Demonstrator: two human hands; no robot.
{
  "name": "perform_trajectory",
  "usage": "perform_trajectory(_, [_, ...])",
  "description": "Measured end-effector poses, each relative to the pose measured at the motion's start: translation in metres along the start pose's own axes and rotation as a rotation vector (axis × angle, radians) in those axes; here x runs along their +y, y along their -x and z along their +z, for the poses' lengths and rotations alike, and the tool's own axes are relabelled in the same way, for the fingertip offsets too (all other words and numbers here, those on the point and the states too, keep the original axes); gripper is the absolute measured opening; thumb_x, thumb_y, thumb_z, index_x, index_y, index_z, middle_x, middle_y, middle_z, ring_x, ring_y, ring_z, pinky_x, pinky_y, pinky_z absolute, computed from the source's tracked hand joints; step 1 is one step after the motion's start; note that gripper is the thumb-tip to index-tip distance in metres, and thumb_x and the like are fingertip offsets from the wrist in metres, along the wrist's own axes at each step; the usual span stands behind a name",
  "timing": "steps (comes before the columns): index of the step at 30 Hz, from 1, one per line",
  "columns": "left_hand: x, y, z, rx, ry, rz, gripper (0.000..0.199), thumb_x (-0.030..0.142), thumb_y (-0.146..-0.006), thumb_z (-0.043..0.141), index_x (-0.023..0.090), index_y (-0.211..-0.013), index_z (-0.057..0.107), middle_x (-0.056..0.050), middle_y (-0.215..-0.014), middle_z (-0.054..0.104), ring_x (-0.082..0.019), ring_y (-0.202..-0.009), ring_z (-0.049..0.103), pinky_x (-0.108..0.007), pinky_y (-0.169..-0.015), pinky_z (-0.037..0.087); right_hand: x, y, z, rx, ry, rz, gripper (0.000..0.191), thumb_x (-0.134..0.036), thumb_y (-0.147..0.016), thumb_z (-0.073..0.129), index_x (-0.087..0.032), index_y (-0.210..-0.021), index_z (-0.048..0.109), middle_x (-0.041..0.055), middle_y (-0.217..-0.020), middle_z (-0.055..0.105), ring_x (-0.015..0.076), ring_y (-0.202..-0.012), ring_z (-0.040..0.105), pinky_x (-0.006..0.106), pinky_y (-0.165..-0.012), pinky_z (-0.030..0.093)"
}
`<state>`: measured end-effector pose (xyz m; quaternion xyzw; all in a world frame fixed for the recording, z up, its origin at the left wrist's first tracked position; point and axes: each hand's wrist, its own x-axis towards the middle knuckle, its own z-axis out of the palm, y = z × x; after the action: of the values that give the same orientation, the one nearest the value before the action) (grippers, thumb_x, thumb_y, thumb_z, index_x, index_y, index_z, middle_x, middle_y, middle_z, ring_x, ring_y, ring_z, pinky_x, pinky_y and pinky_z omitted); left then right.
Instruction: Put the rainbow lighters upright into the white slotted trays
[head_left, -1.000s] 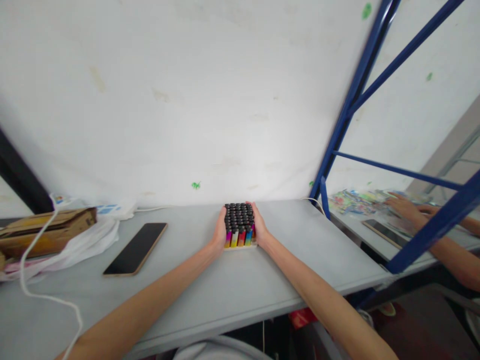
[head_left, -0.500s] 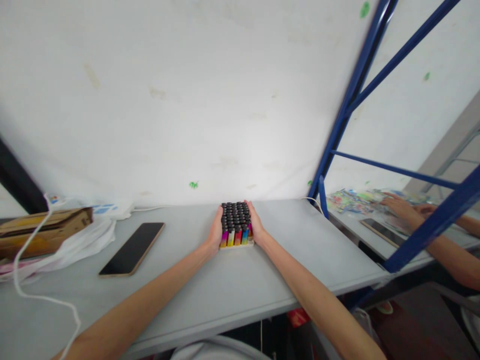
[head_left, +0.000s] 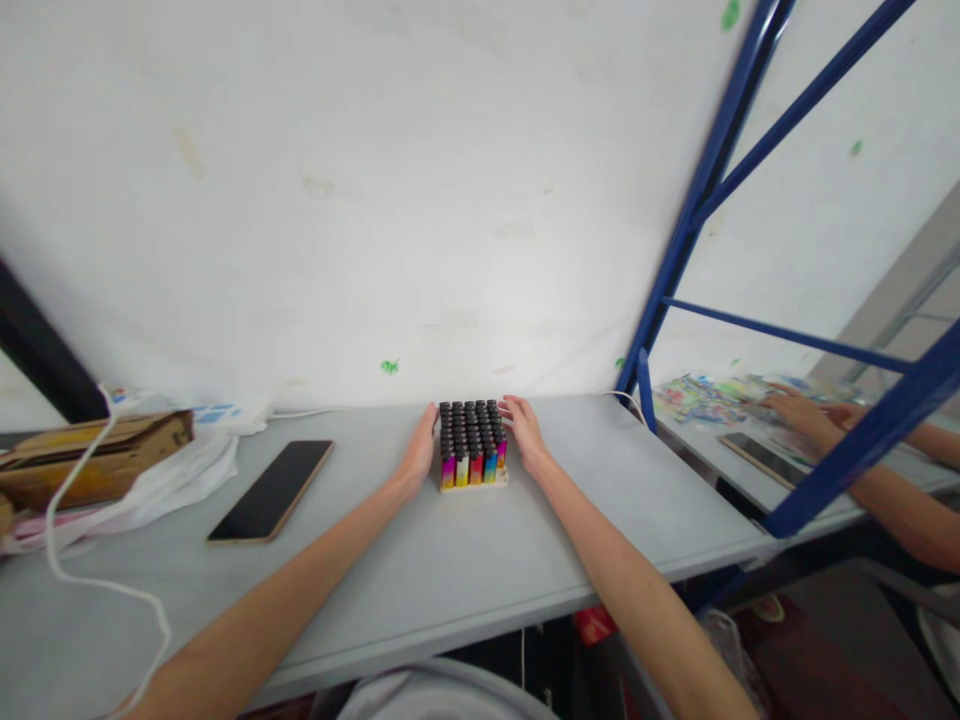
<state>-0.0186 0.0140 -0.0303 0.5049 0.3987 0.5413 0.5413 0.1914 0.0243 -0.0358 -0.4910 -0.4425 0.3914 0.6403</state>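
Observation:
A block of upright lighters (head_left: 474, 440) with black tops and bright coloured bodies stands in rows in a shallow pale tray (head_left: 475, 487) on the grey desk (head_left: 600, 480). My left hand (head_left: 420, 445) is just to the left of the rows, its fingers stretched out and holding nothing. On the other side, my right hand (head_left: 525, 428) is open, fingers spread, with a small gap between the palm and the lighters. Whether the left fingertips still brush the back left lighters I cannot tell.
A phone (head_left: 271, 490) lies left of my left forearm. Beyond it are a cardboard box (head_left: 112, 460), a white plastic bag (head_left: 172, 490) and a white cable (head_left: 112, 600). A blue metal frame (head_left: 675, 260) rises at the right, with another person's hands (head_left: 806, 415) behind it.
Both hands have moved outward from the sides of the lighters and let go. The lighters and their tray stay in place on the desk.

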Motion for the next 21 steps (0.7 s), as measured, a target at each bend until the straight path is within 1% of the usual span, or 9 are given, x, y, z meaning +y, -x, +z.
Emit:
perform_trajectory(1, [-0.001,-0.002,-0.004,0.026,-0.011,-0.008,0.057,0.060,-0.108,0.041,0.020,-0.143,0.065,-0.006,-0.165,0.052,-0.024,-0.160,0.037,-0.043,-0.136,0.018,0.002,-0.003,-0.006,0.037,0.042,-0.022,0.032,-0.050,-0.084,0.061,-0.026,-0.105,0.065,0.0053,-0.118,0.075,0.0238,-0.110,0.070,0.038,-0.093,0.057])
perform_trajectory(3, [-0.002,-0.004,-0.011,0.077,-0.032,-0.021,0.056,0.056,-0.109,0.041,0.020,-0.148,0.059,-0.008,-0.167,0.049,-0.023,-0.159,0.039,-0.043,-0.135,0.023,0.005,-0.010,-0.017,0.082,0.099,-0.048,0.024,-0.042,-0.078,0.062,-0.025,-0.096,0.062,0.0063,-0.115,0.075,0.0232,-0.107,0.069,0.037,-0.091,0.057])
perform_trajectory(5, [-0.003,-0.005,-0.014,0.095,-0.056,-0.014,0.056,0.053,-0.109,0.039,0.019,-0.151,0.057,-0.011,-0.165,0.051,-0.024,-0.157,0.043,-0.042,-0.133,0.028,0.006,-0.014,-0.026,0.102,0.138,-0.063,0.019,-0.038,-0.075,0.061,-0.024,-0.089,0.062,0.0074,-0.112,0.075,0.0234,-0.104,0.068,0.037,-0.092,0.056])
perform_trajectory(7, [-0.005,-0.006,-0.015,0.101,-0.078,0.011,0.057,0.053,-0.109,0.038,0.018,-0.150,0.057,-0.013,-0.162,0.056,-0.024,-0.155,0.047,-0.043,-0.131,0.032,0.006,-0.016,-0.030,0.109,0.175,-0.084,0.018,-0.037,-0.074,0.060,-0.024,-0.087,0.063,0.0082,-0.109,0.075,0.0239,-0.101,0.068,0.038,-0.092,0.056])
perform_trajectory(10, [-0.011,-0.007,-0.015,0.121,-0.139,0.067,0.057,0.054,-0.109,0.038,0.018,-0.148,0.058,-0.014,-0.156,0.061,-0.026,-0.151,0.052,-0.043,-0.129,0.036,0.002,-0.016,-0.030,0.099,0.207,-0.129,0.019,-0.036,-0.074,0.059,-0.023,-0.086,0.064,0.0082,-0.105,0.076,0.0244,-0.099,0.069,0.039,-0.095,0.055])
perform_trajectory(14, [-0.019,-0.010,-0.018,0.120,-0.264,0.131,0.057,0.055,-0.108,0.036,0.019,-0.148,0.058,-0.014,-0.153,0.063,-0.025,-0.148,0.054,-0.043,-0.127,0.036,-0.006,-0.013,-0.026,0.069,0.221,-0.203,0.016,-0.035,-0.074,0.061,-0.023,-0.083,0.065,0.0078,-0.102,0.077,0.0245,-0.099,0.070,0.039,-0.099,0.054])
perform_trajectory(17, [-0.023,-0.011,-0.022,0.103,-0.350,0.179,0.055,0.056,-0.109,0.037,0.021,-0.145,0.060,-0.013,-0.154,0.063,-0.025,-0.147,0.054,-0.044,-0.127,0.037,-0.010,-0.011,-0.025,0.063,0.216,-0.243,0.017,-0.036,-0.074,0.061,-0.022,-0.083,0.065,0.0092,-0.102,0.077,0.0255,-0.100,0.070,0.039,-0.094,0.056])
perform_trajectory(21, [-0.021,-0.007,-0.023,0.084,-0.410,0.234,0.052,0.055,-0.108,0.040,0.022,-0.141,0.063,-0.011,-0.155,0.062,-0.026,-0.145,0.056,-0.045,-0.125,0.039,-0.012,-0.009,-0.025,0.058,0.205,-0.268,0.020,-0.038,-0.073,0.062,-0.022,-0.083,0.066,0.0100,-0.101,0.077,0.0262,-0.099,0.070,0.038,-0.089,0.058])
